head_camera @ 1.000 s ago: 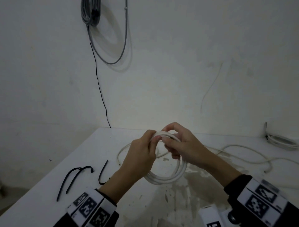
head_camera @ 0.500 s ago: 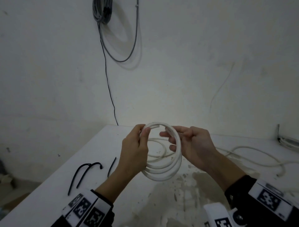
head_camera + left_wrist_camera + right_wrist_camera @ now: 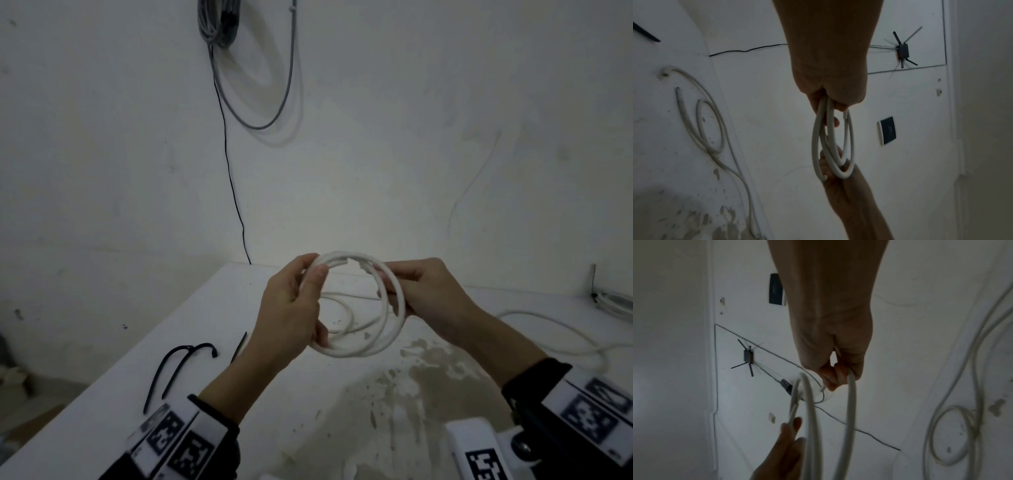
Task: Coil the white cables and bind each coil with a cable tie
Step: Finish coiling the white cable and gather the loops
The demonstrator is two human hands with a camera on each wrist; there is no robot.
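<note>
I see my left hand (image 3: 291,308) and my right hand (image 3: 431,301) holding a coil of white round cable (image 3: 359,347) up in the air above the white, stained bench (image 3: 308,411), the loops standing roughly upright between them. The left fingers (image 3: 313,286) are curled round the coil's left side, thumb pressed across the strands near the top. The right fingers (image 3: 835,376) are curled round the coil's right side; from the right wrist view they pinch the strands between thumb and fingertips. One cut end of the cable shows at the top of the coil, between the two hands. From the left wrist view the loops hang loosely spread, not yet bound.

On the bench to my left lie black cable ties (image 3: 178,366), bent and apart from the hands. A second loose white cable (image 3: 548,329) trails across the bench to my right, and another white coil (image 3: 616,303) sits at the far right edge. On the wall behind, a bundle of grey cable (image 3: 219,24) hangs with a thin black wire (image 3: 229,171) running down to the bench.
</note>
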